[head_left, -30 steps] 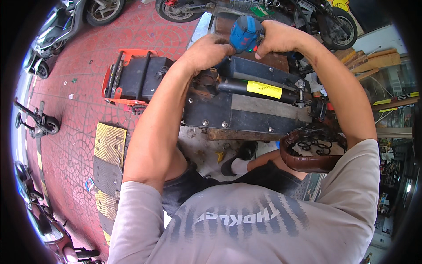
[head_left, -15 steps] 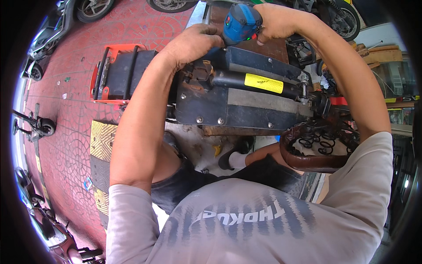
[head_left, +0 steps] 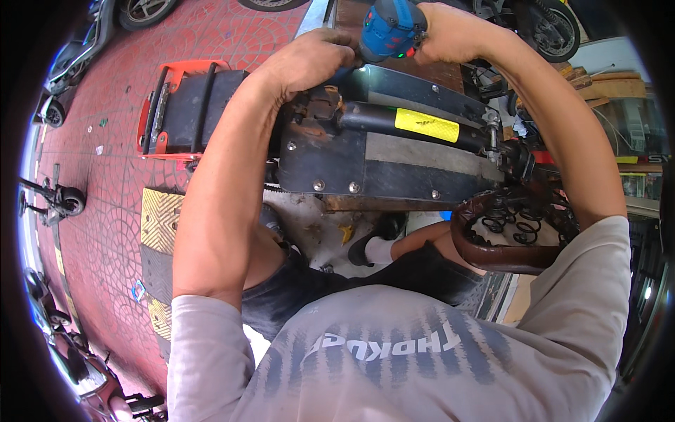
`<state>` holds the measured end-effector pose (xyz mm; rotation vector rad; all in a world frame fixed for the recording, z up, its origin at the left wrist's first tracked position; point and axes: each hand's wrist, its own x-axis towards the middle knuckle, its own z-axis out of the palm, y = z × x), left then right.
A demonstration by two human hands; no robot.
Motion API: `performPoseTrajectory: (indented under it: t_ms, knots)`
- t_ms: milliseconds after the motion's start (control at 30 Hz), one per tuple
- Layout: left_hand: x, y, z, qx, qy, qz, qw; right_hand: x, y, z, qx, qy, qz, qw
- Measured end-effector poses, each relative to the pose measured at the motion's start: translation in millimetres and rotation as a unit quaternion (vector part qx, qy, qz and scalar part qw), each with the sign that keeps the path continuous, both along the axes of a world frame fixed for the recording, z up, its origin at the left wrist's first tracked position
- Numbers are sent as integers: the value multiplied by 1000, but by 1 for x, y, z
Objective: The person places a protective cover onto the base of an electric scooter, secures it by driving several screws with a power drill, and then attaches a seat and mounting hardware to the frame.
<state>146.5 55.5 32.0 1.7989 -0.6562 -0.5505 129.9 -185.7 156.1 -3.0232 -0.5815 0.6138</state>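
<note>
My right hand (head_left: 451,34) grips a blue cordless driver (head_left: 391,29) at the far side of an electric scooter's black deck (head_left: 323,167). A small green light shows on the driver, and a bright patch lies on the deck below it. My left hand (head_left: 311,60) is closed with its fingertips beside the driver's nose; whatever they pinch is hidden. Along the deck lies the folded black stem (head_left: 373,117), with a yellow sticker (head_left: 427,125) round it. Several round-headed bolts (head_left: 318,185) sit along the deck's near edge.
A brown-rimmed seat with bare springs (head_left: 506,257) is at the deck's near right. To the left are an orange-red rear frame (head_left: 162,133), a yellow-and-black ramp (head_left: 160,221) and red paving (head_left: 105,246). Wood pieces (head_left: 612,88) lie at right; parked motorbikes stand around.
The view has shifted slightly. The driver and both hands sit a little higher in the picture, and a bright patch now shows on the deck under the driver. My right hand keeps its grip.
</note>
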Motion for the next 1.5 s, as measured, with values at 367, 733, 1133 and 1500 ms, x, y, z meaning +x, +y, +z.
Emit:
performPoseTrajectory:
  t_ms: [367, 733, 1133, 1500]
  knots:
    - [-1, -4, -6, -50, 55, 3, 997, -2, 7, -5, -51, -59, -46, 996]
    - [3, 0, 7, -115, 102, 54, 987, 14, 15, 11, 39, 54, -159, 985]
    - [11, 24, 6, -13, 12, 105, 994, 24, 32, -18, 26, -26, -80, 996]
    - [15, 25, -5, 5, -38, 95, 995, 36, 46, 6, -109, -29, 87, 990]
